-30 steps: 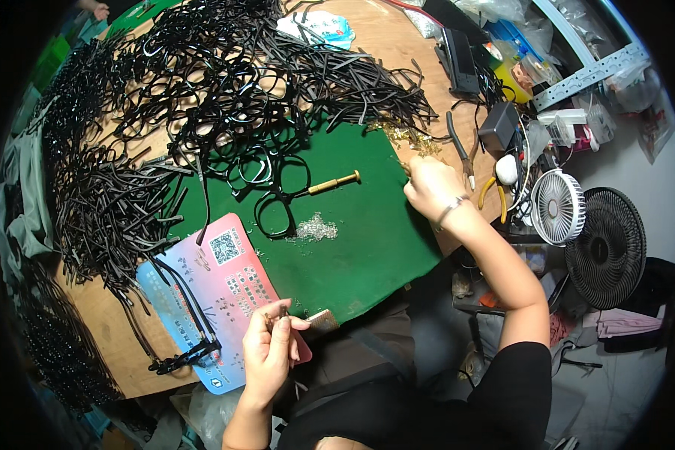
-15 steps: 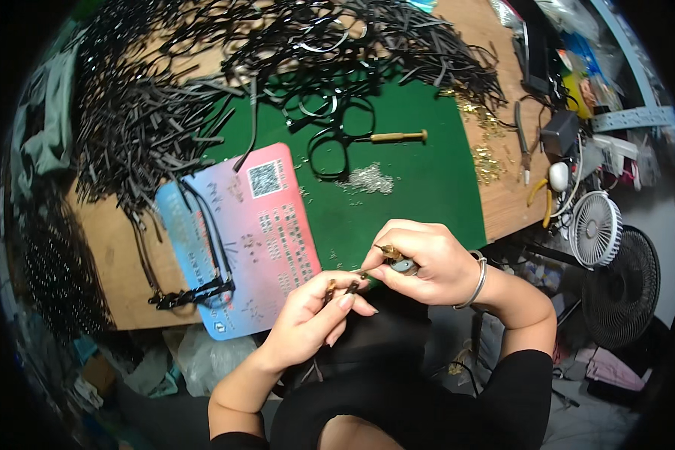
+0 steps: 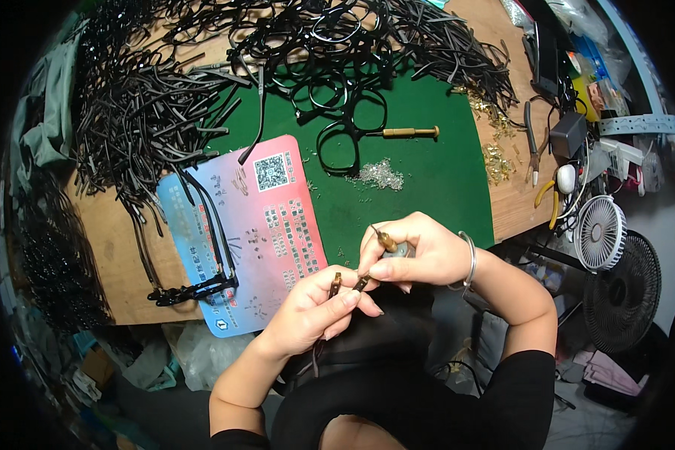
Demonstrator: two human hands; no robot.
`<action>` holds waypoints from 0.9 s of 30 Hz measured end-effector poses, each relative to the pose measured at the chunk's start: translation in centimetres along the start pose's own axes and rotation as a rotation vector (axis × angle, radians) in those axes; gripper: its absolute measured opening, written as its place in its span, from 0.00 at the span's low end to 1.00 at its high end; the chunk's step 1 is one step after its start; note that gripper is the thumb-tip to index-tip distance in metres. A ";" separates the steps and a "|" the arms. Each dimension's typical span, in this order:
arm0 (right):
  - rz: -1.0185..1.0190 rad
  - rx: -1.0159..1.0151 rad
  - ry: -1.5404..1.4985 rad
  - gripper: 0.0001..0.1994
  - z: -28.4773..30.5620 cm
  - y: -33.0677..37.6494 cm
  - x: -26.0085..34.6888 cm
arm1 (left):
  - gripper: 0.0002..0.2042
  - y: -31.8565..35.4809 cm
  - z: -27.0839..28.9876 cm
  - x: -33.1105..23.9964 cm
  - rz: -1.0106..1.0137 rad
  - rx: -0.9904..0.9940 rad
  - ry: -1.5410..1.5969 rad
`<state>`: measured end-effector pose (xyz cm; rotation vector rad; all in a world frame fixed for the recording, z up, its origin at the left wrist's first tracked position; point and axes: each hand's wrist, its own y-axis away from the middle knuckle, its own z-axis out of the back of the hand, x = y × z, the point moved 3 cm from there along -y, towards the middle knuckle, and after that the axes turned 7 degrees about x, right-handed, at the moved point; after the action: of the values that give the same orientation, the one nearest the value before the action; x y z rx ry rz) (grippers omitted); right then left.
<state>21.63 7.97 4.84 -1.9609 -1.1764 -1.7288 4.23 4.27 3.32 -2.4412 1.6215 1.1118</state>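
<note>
My left hand [image 3: 315,307] pinches a thin black temple arm [image 3: 336,283] with a small brass hinge at its tip, held over my lap at the table's near edge. My right hand [image 3: 412,251] grips a small brass-tipped screwdriver [image 3: 385,240] and touches the hinge end. Both hands meet just below the green mat [image 3: 427,172]. On the mat lie a black spectacle front [image 3: 345,135], a brass-handled tool [image 3: 409,133] and a small heap of clear bits [image 3: 379,174].
A pink and blue printed card [image 3: 262,225] lies left of my hands with assembled black frames [image 3: 195,289] on it. Heaps of black temple arms [image 3: 150,112] cover the table's left and back. Pliers [image 3: 532,142], brass parts [image 3: 495,157] and two small fans [image 3: 604,232] sit right.
My right hand came back from the table's far right side to my lap and met the left hand; it now holds the screwdriver against the temple arm. The view tilted down.
</note>
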 end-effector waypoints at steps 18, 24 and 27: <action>-0.153 -0.386 0.843 0.18 0.5 3.1 -1.2 | 0.14 1.4 2.3 0.9 -0.228 -0.475 -0.763; -0.080 -0.591 1.307 0.21 0.1 2.1 -2.3 | 0.12 -0.6 1.7 0.4 -0.337 -0.494 -0.951; -0.073 -0.590 1.338 0.22 0.3 1.7 -2.4 | 0.12 -0.6 2.2 0.5 -0.328 -0.493 -0.883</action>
<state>23.18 6.17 3.05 -0.4668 -0.2309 -2.7961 3.64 4.99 1.19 -1.7919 0.7096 2.2399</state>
